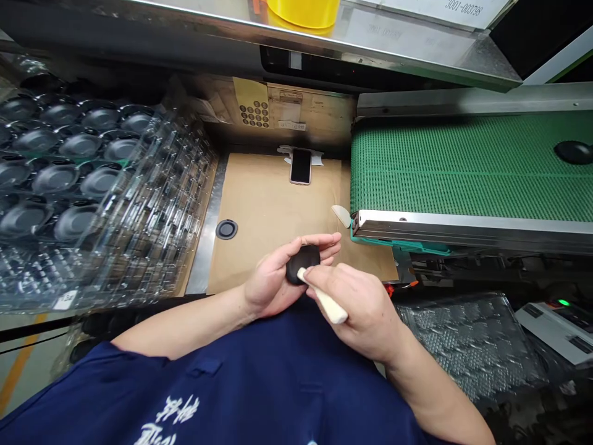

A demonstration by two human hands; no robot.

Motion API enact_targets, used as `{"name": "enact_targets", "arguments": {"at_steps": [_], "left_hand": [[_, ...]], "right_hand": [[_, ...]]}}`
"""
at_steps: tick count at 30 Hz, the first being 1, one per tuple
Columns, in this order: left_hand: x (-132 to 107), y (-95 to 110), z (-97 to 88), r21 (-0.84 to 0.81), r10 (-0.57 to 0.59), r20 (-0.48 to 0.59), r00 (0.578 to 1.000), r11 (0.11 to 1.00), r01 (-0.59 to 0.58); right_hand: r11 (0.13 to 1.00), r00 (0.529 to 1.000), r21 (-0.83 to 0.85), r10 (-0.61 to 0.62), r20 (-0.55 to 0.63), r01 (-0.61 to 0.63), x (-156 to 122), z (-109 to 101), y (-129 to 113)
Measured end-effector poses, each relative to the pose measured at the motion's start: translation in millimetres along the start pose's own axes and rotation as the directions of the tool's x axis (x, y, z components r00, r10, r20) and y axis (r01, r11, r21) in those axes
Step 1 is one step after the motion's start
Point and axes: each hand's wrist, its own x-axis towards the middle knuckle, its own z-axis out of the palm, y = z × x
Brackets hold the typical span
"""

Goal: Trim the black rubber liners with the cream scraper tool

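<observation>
- We hold a black rounded piece [303, 262] in our left hand [273, 278], just above the middle of our body. The fingers [327, 242] curl narrowly around its far side and the thumb lies against its near side.
- Our right hand [356, 309] grips a cream-handled tool [328, 303] tightly, and its tip touches the black rounded piece.
- Both hands are over brown kraft paper [273, 210] on a steel surface [204, 247], with a black rubber ring [227, 229] to the left and a pale curved shard [341, 216] just ahead.
- A smartphone [301, 167] lies face up at the far end of the paper.
- Stacked transparent trays [185, 185] to our left hold rows of dark round pieces.
- To our right runs a green mesh conveyor belt [463, 167], carrying a black oval piece [573, 152].
- Upside-down print at the top right appears to read "3001-003798" on a white label [463, 7].
- White characters on our navy shirt [171, 420] are too cut off to read.
</observation>
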Motion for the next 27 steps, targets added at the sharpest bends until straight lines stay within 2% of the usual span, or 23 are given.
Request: {"name": "enact_targets", "arguments": {"at_steps": [2,5,7,10,13,15,17,20,22,25,27], "left_hand": [[0.0,-1.4,-0.3,0.015,-0.012,-0.004,1.000,1.000,0.012],[-0.8,-2.5,0.0,0.031,-0.035,-0.018,0.999,0.999,0.035],[-1.1,-2.8,0.9,0.026,-0.015,-0.020,1.000,1.000,0.016],[-0.9,-3.3,3.6,0.024,-0.002,-0.039,0.999,1.000,0.003],[-0.6,-4.1,5.6,0.003,-0.063,-0.073,0.995,0.998,0.063],[-0.9,-4.8,5.7,-0.026,-0.073,-0.085,0.994,0.997,0.071],[-1.3,-5.7,5.3,-0.044,-0.043,-0.086,0.995,0.998,0.039],[-2.1,-7.3,5.3,-0.026,-0.012,-0.081,0.997,1.000,0.010],[-2.3,-8.0,5.6,-0.004,-0.040,-0.088,0.995,0.999,0.040],[-2.4,-8.3,5.1,-0.004,-0.071,-0.102,0.992,0.997,0.071],[-2.5,-8.3,4.3,-0.014,-0.054,-0.102,0.993,0.998,0.053]], "right_hand": [[0.998,0.999,0.059,-0.018,-0.041,0.020,1.1,1.3,-0.2],[0.998,0.992,-0.010,0.063,-0.114,-0.064,0.9,0.3,0.2],[0.992,0.990,-0.026,0.118,-0.072,-0.120,-0.7,-1.3,-1.5],[0.992,0.994,0.058,0.107,0.009,-0.108,-2.0,-0.3,-4.6],[0.996,0.990,0.012,0.084,-0.109,-0.083,-0.6,4.2,-6.3],[0.988,0.979,-0.084,0.116,-0.166,-0.131,0.1,5.7,-8.1],[0.976,0.977,-0.120,0.167,-0.132,-0.182,-0.4,5.0,-10.7],[0.981,0.979,0.003,0.196,-0.050,-0.196,-1.5,3.0,-12.8],[0.980,0.978,0.060,0.193,-0.072,-0.189,-1.4,2.9,-12.3],[0.972,0.965,-0.037,0.225,-0.134,-0.232,0.0,3.2,-12.0],[0.966,0.965,-0.049,0.248,-0.082,-0.253,1.4,3.2,-13.2]]}}
